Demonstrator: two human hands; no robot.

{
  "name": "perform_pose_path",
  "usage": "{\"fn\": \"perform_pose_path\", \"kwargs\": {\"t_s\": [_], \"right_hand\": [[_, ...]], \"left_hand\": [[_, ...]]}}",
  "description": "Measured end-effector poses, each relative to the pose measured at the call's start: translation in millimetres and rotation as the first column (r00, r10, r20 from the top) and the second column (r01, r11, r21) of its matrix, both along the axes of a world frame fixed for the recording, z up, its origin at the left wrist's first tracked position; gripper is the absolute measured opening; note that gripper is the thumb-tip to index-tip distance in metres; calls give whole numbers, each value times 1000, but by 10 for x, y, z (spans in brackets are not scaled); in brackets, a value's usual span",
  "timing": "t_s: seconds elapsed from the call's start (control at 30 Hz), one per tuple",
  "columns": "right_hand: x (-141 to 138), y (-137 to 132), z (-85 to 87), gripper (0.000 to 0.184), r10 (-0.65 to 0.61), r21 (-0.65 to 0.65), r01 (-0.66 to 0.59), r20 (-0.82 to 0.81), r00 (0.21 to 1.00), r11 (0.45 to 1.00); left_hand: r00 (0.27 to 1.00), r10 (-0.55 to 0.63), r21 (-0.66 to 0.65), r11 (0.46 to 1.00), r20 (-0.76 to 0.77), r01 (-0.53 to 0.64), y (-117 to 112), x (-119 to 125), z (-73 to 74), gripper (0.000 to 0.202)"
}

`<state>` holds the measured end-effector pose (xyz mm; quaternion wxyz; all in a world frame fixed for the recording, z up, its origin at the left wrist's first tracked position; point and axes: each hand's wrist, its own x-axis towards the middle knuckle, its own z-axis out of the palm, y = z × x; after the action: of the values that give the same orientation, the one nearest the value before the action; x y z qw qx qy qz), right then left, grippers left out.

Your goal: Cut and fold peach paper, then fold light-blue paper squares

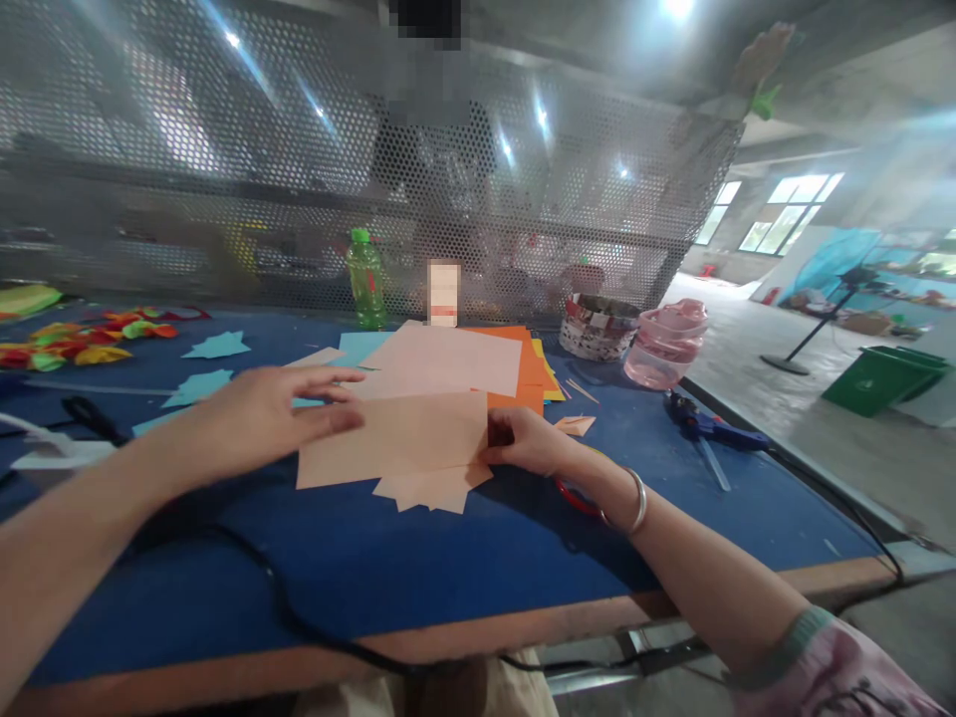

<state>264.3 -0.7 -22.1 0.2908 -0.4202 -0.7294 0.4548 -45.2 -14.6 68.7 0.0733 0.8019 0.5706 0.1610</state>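
Note:
A peach sheet of paper (425, 428) lies in front of me, its right edge pinched between the thumb and fingers of my right hand (521, 440). Above its left side hovers my left hand (314, 398), fingers stretched and apart, holding nothing. From under the sheet's near edge pokes a cut peach paper piece (433, 488) with jagged points. Behind lies a paler pink sheet (448, 360), on top of orange paper (534, 368) and blue paper (362, 349). Scissors with red handles (581, 498) are partly hidden under my right wrist.
Blue star-like cutouts (216, 346) and red-yellow paper pieces (82, 339) lie left. A green bottle (365, 281), a patterned basket (596, 329) and a pink jug (664, 344) stand at the back. A blue glue gun (713, 428) rests right; a black cable (276, 588) crosses the front.

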Motion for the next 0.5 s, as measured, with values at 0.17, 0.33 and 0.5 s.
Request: {"fn": "perform_pose_path", "kwargs": {"t_s": [0.17,0.33,0.5], "right_hand": [[57,-24,20,16,137,19,-138,45,990,990],[38,-130,164,18,84,186,-141,284,955,972],[59,-248,305,37,163,350,-331,431,887,876]], "left_hand": [[944,-74,-63,993,320,99,13,-31,343,65],[928,-323,-293,883,187,367,81,191,179,50],[848,-530,-405,774,8,487,-82,348,-17,42]]}}
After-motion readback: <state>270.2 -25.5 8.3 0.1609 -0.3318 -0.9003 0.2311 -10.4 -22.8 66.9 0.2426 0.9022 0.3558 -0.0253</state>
